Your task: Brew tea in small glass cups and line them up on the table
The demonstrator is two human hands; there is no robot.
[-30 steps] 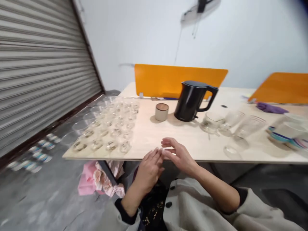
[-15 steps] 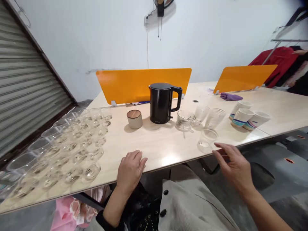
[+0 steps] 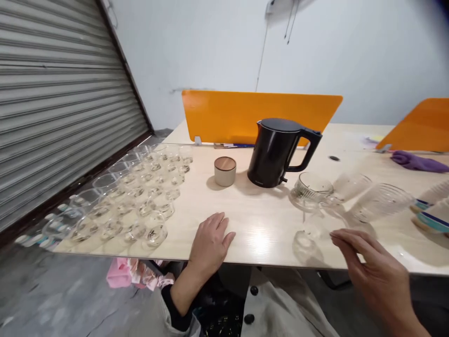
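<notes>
My left hand (image 3: 210, 241) rests on the table's front part, fingers stretched out and thumb apart, holding nothing. My right hand (image 3: 375, 262) is at the front edge, thumb and fingertips pressed together beside a clear drinking glass (image 3: 305, 243). The fingertips overlap the glass's right side; whether they grip its rim I cannot tell. Behind that glass is a ribbed glass cup (image 3: 312, 187) on a saucer with a small spoon. Stacked clear glasses (image 3: 382, 201) lean in view to its right. A black electric kettle (image 3: 273, 152) and a lidded beige jar (image 3: 225, 172) stand further back.
Several rows of clear glasses (image 3: 140, 196) cover the table's left end. Paper cups (image 3: 433, 217) stand at the right edge. Orange dividers (image 3: 224, 117) rise behind, with a purple cloth (image 3: 417, 161) near the right one. A rolling shutter (image 3: 63, 93) is at left.
The view has swung left, so table items appear further right. My right thumb and fingertips have come together beside the glass. My left hand still lies on the table.
</notes>
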